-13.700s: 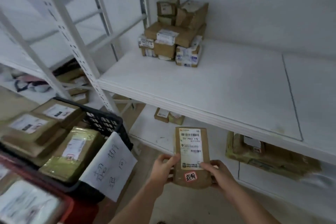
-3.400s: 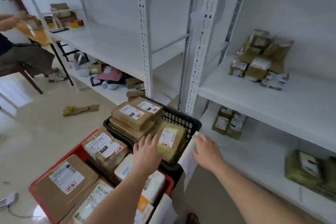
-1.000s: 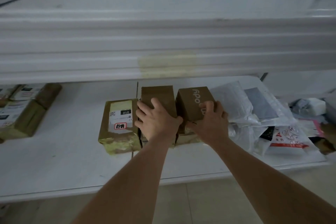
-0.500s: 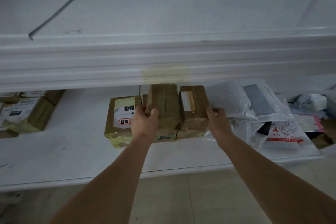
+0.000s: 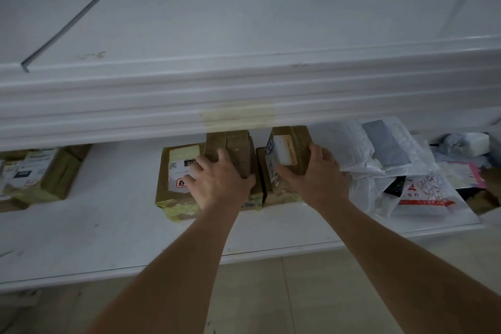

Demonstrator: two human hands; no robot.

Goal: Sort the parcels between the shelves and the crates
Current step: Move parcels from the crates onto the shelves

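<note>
On the lower shelf (image 5: 108,238), left of the plastic mailers (image 5: 379,160), your left hand (image 5: 219,182) rests spread over the labelled parcel (image 5: 176,171) and taped box (image 5: 235,149); your right hand (image 5: 317,173) pinches the tilted box (image 5: 287,149).

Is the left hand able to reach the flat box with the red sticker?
Probably yes. The left hand rests on the tall box right beside the flat box, with nothing between them.
</note>
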